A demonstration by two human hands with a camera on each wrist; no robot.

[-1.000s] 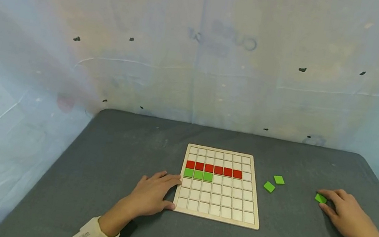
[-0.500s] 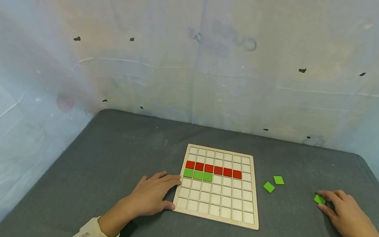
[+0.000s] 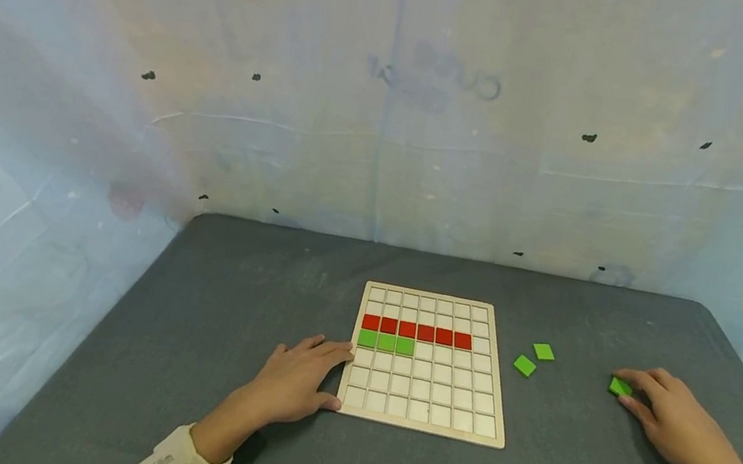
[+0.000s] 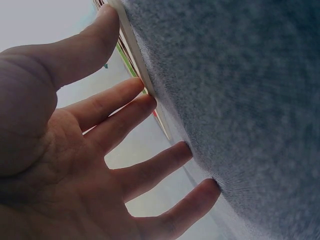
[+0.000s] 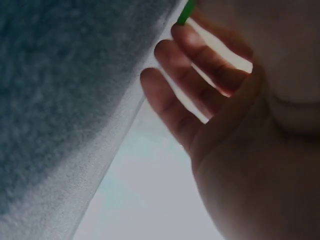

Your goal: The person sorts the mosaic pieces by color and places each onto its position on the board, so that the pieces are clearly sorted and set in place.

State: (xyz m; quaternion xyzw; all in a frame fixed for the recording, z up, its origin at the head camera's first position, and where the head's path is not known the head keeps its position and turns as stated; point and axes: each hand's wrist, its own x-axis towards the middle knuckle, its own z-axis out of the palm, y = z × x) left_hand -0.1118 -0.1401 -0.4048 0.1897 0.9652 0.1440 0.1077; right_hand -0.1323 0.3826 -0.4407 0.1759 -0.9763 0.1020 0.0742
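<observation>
A pale wooden grid board [image 3: 429,391] lies on the table in the head view. One of its rows holds several red square tiles [image 3: 425,333]; the row nearer to me has three green tiles [image 3: 386,342] at its left end. My left hand [image 3: 294,381] rests at the board's left edge, thumb and fingertips against the rim, fingers spread in the left wrist view. Far to the right, my right hand [image 3: 677,423] pinches a loose green tile [image 3: 620,387] between thumb and index finger, low over the cloth. Only a green sliver of this tile [image 5: 186,12] shows in the right wrist view.
Two more loose green tiles, one farther back [image 3: 543,352] and one nearer [image 3: 524,366], lie between the board and my right hand. A dark grey cloth [image 3: 243,284] covers the table, and a pale hanging sheet [image 3: 387,143] stands behind it.
My right hand has shifted slightly to the left with the green tile between its fingers. The left hand stays at the board's edge.
</observation>
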